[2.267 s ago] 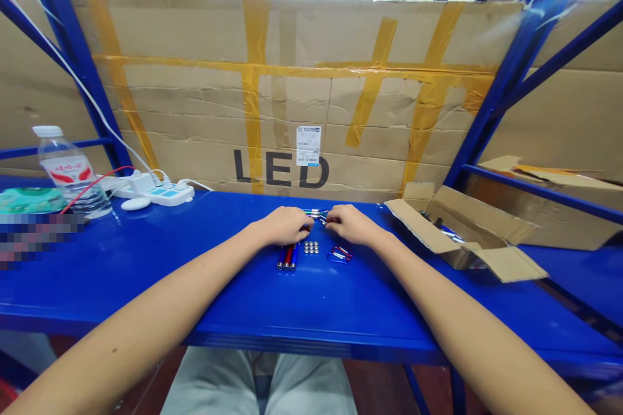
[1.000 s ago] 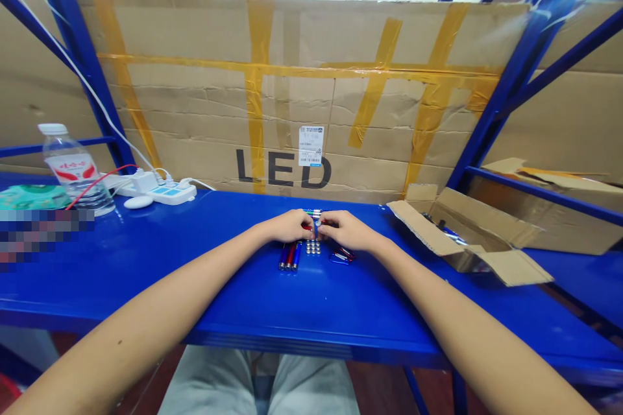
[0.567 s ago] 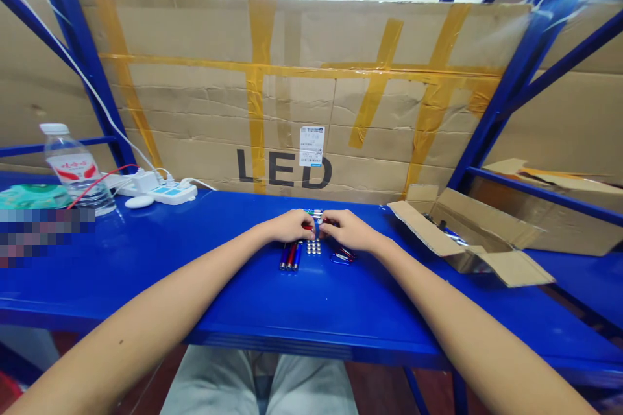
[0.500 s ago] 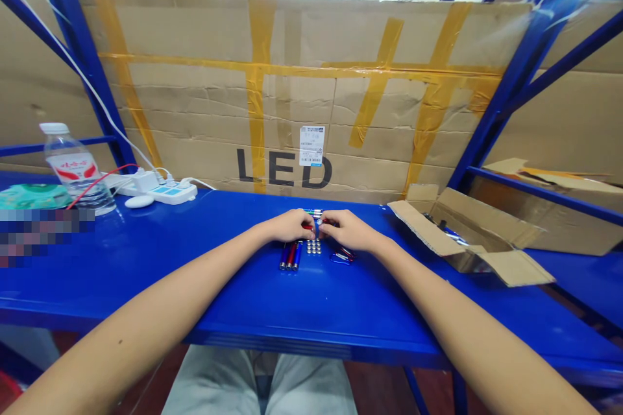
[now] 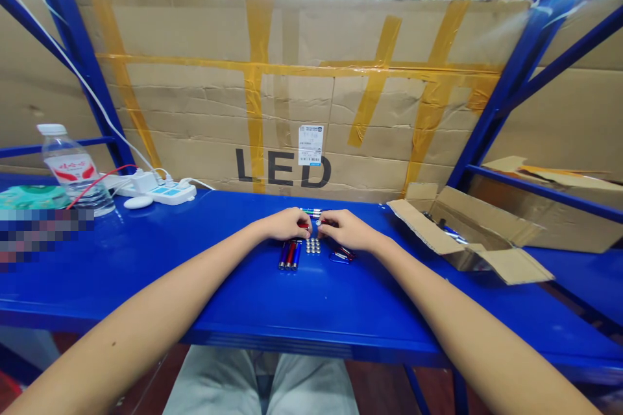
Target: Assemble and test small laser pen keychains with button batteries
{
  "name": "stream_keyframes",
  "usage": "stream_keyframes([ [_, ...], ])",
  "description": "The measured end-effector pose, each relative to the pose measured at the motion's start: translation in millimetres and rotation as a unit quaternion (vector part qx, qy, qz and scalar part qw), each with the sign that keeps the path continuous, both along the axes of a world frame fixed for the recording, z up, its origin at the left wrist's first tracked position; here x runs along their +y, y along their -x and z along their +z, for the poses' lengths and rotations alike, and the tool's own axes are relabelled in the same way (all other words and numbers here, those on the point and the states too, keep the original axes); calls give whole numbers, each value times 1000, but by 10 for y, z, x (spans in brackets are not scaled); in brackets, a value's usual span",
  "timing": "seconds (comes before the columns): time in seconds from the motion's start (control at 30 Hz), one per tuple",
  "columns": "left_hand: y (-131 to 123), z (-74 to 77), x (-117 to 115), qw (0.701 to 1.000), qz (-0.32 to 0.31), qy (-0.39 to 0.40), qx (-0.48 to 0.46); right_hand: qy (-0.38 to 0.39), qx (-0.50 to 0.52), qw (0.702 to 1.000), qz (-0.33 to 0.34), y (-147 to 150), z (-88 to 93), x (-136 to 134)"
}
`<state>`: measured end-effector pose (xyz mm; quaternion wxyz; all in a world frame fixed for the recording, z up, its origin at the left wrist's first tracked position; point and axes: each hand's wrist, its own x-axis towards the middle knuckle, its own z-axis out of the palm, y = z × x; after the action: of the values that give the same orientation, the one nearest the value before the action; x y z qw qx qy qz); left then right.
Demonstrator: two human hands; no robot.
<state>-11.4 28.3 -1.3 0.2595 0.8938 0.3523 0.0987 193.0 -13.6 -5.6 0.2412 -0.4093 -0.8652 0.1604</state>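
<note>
My left hand is closed around a small red tube, of which only the end shows. Just to its right, my right hand pinches a small red piece with a silvery end, mostly hidden by the fingers. A narrow gap separates the two pieces. Below the hands, silver button cells stand in short rows on the blue table. Slim blue and red metal tubes lie side by side left of them. Blue and red carabiner clips lie to the right. Shiny tubes lie behind the hands.
An open cardboard box with metallic parts inside stands at the right. On the left are a water bottle, a white power strip and a green packet. A large cardboard panel closes off the back of the table.
My hands have drawn slightly apart, the left one moving a little left. A gap now shows between the two held pieces, which were close together before.
</note>
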Motion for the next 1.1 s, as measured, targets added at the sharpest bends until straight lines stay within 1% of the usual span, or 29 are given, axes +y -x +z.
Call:
stream_keyframes([
  [0.1, -8, -2, 4, 1000, -3, 0, 0, -5, -3, 1000, 1, 1, 2, -2],
  [0.2, -1, 22, 4, 1000, 3, 0, -3, -7, 2, 1000, -17, -16, 7, 2],
  [0.27, 33, 56, -12, 999, 28, -17, -1, -7, 8, 999, -31, -32, 15, 3],
  [0.33, 92, 98, -48, 996, 74, -56, 20, -8, 11, 999, -40, -45, 27, 1],
  [0.4, 162, 141, -103, 984, 126, -101, 78, -12, 7, 999, -48, -55, 41, -5],
  [0.47, 221, 184, -162, 962, 189, -110, 166, -16, -2, 998, -53, -60, 55, -13],
  [0.53, 256, 228, -209, 943, 218, -88, 236, -15, -13, 998, -55, -63, 67, -22],
  [0.6, 270, 271, -232, 936, 221, -69, 264, -11, -22, 998, -55, -64, 76, -30],
  [0.73, 286, 323, -213, 940, 214, -54, 259, -4, -28, 998, -56, -65, 84, -38],
  [0.93, 339, 308, -137, 949, 226, -45, 217, -9, -37, 998, -49, -67, 94, -42],
  [1.1, 389, 338, -95, 947, 251, -20, 200, -5, -35, 998, -46, -72, 97, -50],
])
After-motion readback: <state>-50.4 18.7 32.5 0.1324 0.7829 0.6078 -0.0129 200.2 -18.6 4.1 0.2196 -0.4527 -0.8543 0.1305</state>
